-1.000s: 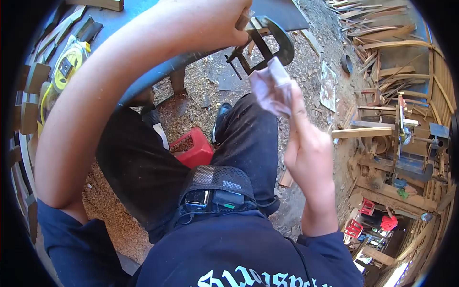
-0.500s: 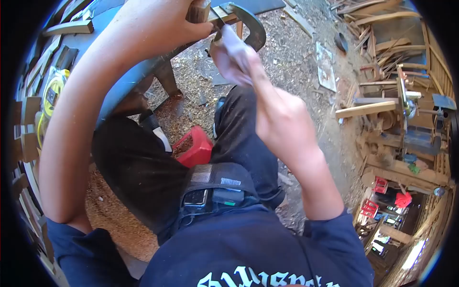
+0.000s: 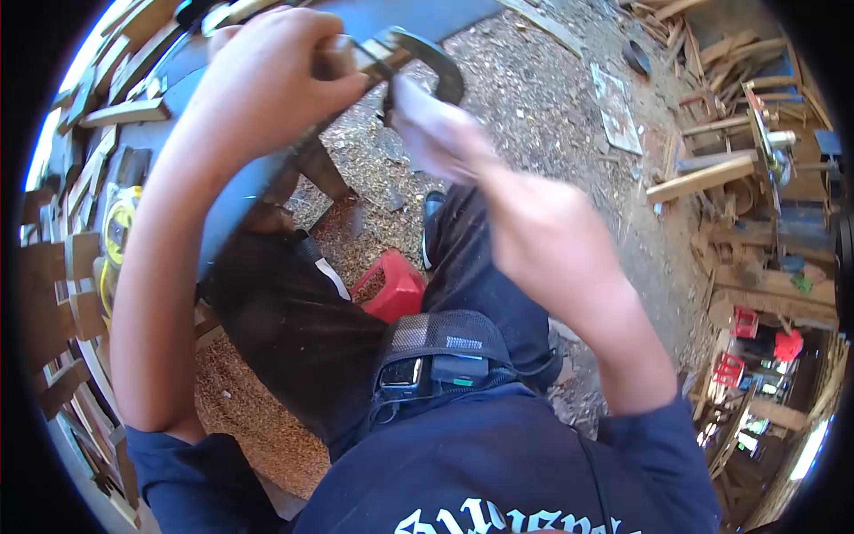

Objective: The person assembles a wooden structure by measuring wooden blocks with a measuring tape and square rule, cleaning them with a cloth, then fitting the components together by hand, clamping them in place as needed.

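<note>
Clamp (image 3: 427, 67) between left hand (image 3: 267, 80), right hand (image 3: 534, 231)

Left hand (image 3: 267, 80) around a wooden piece (image 3: 342, 55) in a C-clamp (image 3: 425, 64), right hand (image 3: 534, 240) with pale cloth (image 3: 427, 125) against it.

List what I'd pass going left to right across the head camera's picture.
Yellow tape measure → left hand → C-clamp → right hand with pale cloth → wooden plank → red crates.
</note>
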Demonstrator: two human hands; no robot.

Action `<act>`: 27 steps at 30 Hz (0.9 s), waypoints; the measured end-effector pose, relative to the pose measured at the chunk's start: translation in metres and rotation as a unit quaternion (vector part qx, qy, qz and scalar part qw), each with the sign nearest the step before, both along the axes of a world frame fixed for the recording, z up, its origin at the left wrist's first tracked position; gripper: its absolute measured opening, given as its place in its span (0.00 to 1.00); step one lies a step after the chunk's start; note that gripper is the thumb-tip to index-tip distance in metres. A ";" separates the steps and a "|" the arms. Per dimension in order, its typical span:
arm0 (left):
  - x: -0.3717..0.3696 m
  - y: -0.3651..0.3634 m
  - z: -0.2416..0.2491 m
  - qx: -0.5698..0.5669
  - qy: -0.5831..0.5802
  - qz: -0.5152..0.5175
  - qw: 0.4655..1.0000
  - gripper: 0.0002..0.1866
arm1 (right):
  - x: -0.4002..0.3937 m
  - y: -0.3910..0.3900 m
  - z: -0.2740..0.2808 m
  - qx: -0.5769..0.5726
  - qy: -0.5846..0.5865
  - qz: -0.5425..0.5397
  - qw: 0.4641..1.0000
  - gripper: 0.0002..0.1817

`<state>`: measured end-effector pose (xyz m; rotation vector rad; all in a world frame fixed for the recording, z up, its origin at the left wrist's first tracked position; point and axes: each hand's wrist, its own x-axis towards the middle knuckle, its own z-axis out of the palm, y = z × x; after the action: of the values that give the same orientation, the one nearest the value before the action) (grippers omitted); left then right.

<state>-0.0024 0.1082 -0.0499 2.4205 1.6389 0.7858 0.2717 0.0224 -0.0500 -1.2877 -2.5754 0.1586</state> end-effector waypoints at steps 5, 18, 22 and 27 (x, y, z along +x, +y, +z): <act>-0.004 0.000 -0.002 0.061 0.081 -0.005 0.995 0.25 | 0.017 -0.019 -0.009 -0.017 -0.002 -0.026 1.000 0.50; -0.010 0.003 -0.003 0.013 0.073 0.028 0.997 0.31 | 0.009 -0.028 -0.005 -0.039 -0.003 -0.037 0.999 0.44; -0.007 0.003 -0.005 0.016 0.051 0.030 0.998 0.31 | -0.002 -0.001 -0.019 0.005 0.028 -0.024 0.999 0.44; -0.007 0.004 -0.001 0.007 0.070 0.018 0.997 0.30 | 0.022 -0.029 0.001 -0.029 0.028 -0.032 0.999 0.45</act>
<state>-0.0090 0.1124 -0.0511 2.5145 1.7357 0.6470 0.2933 -0.0062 -0.0488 -1.3637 -2.4964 0.2570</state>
